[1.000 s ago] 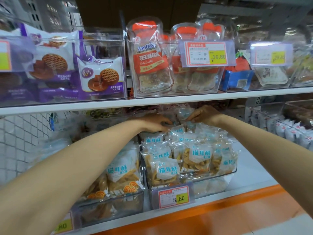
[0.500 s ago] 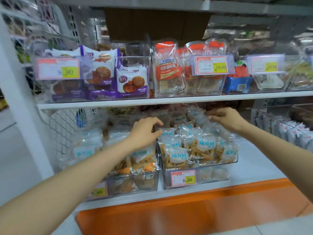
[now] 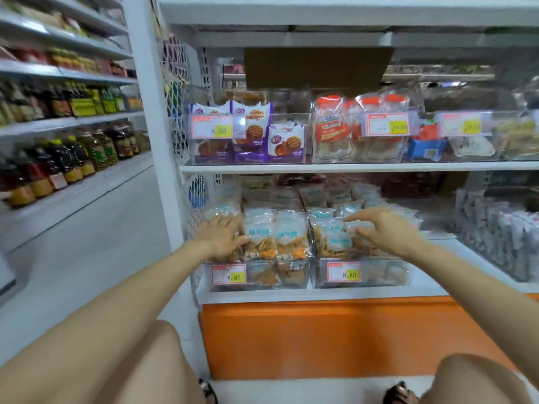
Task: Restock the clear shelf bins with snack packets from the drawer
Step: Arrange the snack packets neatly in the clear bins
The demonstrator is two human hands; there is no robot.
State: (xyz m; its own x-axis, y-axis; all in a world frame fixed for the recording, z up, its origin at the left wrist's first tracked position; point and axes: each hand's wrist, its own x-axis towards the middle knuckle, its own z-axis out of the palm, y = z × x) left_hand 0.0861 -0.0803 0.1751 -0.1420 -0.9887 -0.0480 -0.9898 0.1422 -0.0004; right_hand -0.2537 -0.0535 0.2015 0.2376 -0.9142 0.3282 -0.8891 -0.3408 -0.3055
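Two clear bins stand side by side on the lower shelf, each with an 8.80 price tag. The left bin (image 3: 291, 279) and the right bin (image 3: 388, 275) are heaped with clear snack packets (image 3: 277, 240) with blue-and-white labels. My left hand (image 3: 220, 239) lies flat, fingers spread, on the packets at the left bin's left side. My right hand (image 3: 385, 233) hovers over the right bin's packets (image 3: 335, 240), fingers loosely spread and holding nothing. The orange drawer front (image 3: 335, 336) below the shelf is closed.
The upper shelf holds clear bins of purple biscuit packs (image 3: 253, 138) and orange-topped packets (image 3: 335, 132). More white packets (image 3: 501, 231) fill a bin at the right. A white upright post (image 3: 151, 126) stands left, with bottles (image 3: 73, 158) on aisle shelves beyond. My knees are in front of the drawer.
The view has pulled back and down from the shelf. My left hand slid from the bins' middle to the left bin's left edge; my right hand came off the rear packets and toward the front.
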